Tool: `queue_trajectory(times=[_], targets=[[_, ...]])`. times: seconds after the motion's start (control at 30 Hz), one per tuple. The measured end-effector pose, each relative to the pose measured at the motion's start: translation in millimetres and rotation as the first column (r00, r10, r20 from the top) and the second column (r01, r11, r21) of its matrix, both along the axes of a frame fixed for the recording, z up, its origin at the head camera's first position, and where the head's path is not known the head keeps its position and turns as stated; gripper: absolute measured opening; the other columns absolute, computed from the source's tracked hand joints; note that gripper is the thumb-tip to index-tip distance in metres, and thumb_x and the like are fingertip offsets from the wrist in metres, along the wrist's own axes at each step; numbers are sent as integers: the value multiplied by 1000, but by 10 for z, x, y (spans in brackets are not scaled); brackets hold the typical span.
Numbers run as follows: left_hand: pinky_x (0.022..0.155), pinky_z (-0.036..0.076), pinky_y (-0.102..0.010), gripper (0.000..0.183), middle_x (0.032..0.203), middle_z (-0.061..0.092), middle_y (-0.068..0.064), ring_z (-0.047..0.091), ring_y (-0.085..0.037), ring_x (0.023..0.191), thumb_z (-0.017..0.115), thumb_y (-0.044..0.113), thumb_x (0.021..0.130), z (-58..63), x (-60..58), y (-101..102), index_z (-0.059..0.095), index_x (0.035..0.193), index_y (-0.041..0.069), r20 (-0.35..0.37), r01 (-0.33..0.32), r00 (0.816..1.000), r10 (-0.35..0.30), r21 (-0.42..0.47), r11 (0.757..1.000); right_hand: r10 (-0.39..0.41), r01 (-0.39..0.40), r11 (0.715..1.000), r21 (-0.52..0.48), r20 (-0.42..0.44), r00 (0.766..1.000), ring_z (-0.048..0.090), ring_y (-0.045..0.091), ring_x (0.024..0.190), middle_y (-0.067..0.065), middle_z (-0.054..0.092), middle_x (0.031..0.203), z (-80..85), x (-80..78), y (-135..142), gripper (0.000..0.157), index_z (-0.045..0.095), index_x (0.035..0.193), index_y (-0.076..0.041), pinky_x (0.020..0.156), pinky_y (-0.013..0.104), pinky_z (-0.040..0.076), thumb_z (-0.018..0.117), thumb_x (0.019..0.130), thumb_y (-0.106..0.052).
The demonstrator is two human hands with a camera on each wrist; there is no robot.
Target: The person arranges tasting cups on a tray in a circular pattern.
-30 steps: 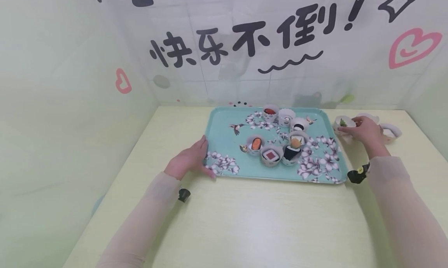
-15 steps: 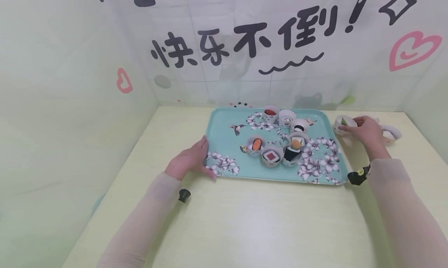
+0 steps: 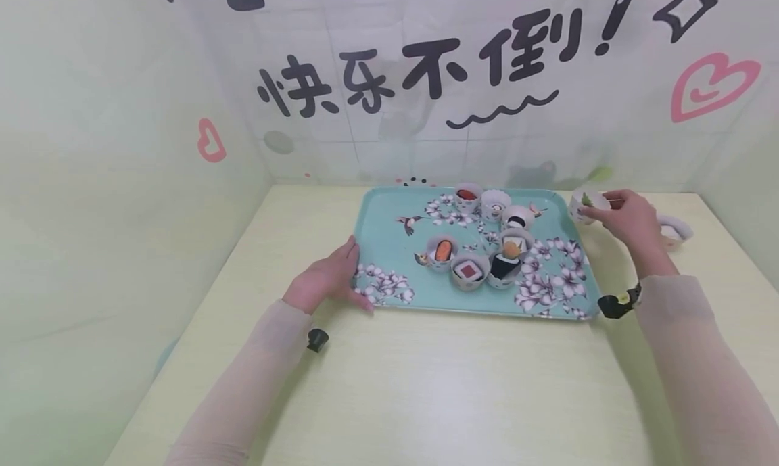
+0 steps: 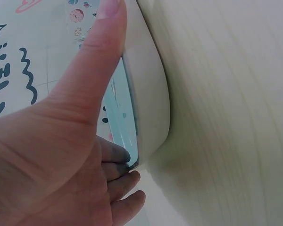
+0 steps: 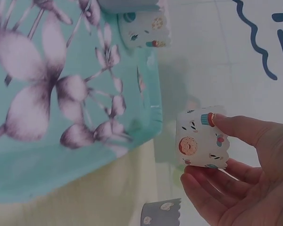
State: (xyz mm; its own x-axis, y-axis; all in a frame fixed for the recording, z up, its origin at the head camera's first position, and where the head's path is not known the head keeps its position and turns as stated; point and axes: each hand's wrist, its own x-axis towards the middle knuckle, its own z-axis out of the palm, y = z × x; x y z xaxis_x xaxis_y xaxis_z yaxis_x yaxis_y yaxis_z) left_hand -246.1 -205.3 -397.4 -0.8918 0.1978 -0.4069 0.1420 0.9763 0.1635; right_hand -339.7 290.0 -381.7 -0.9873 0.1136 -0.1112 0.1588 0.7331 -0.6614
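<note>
My right hand (image 3: 633, 220) pinches a pale paper baking cup (image 5: 203, 141) between thumb and fingers, just off the tray's back right corner. A green leaf shape shows inside that cup in the head view, and its outside is printed with a donut and a cupcake. With straight thumb and loosely bent fingers, my left hand (image 3: 328, 273) touches the front left corner of the turquoise flowered tray (image 3: 389, 216). Several cups stand on the tray, among them one with an orange sushi piece (image 3: 443, 251) and one with a red-centred square roll (image 3: 468, 271).
Right of the tray, another paper cup (image 3: 674, 232) with something white in it stands partly behind my right hand. A white printed wall sheet (image 3: 420, 161) rises behind the pale wooden table (image 3: 426, 385).
My right hand has lifted the leaf cup and moved it slightly left and back towards the tray corner. The left hand and the cups on the tray stay in place.
</note>
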Motion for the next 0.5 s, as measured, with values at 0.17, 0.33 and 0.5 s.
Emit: queue_trajectory(times=[0.17,0.33,0.5], targets=[[125,25,-48,142,167,-8,-21,6,-36,156,83,64,64,8,-2,-6,0,158,-4,3,0,1000,0,7,1000,7,-7,1000,-7,-13,1000,38,53,134,37,36,150,72,17,-117,89,31,151,6,109,67,35,58,93,-57],[125,26,-48,142,167,-9,-21,6,-36,156,82,64,64,-2,-9,-14,0,158,-4,2,3,1000,-4,7,1000,50,-52,998,-45,-46,998,38,53,134,38,36,150,137,35,-274,87,33,150,6,109,65,39,60,94,-54],[125,26,-49,142,167,-9,-22,6,-37,156,81,65,65,-2,-17,-10,0,158,-4,3,10,1000,-10,1,1000,86,-89,995,-54,-64,994,38,51,135,36,38,149,216,66,-433,84,37,148,5,109,65,39,62,93,-53]])
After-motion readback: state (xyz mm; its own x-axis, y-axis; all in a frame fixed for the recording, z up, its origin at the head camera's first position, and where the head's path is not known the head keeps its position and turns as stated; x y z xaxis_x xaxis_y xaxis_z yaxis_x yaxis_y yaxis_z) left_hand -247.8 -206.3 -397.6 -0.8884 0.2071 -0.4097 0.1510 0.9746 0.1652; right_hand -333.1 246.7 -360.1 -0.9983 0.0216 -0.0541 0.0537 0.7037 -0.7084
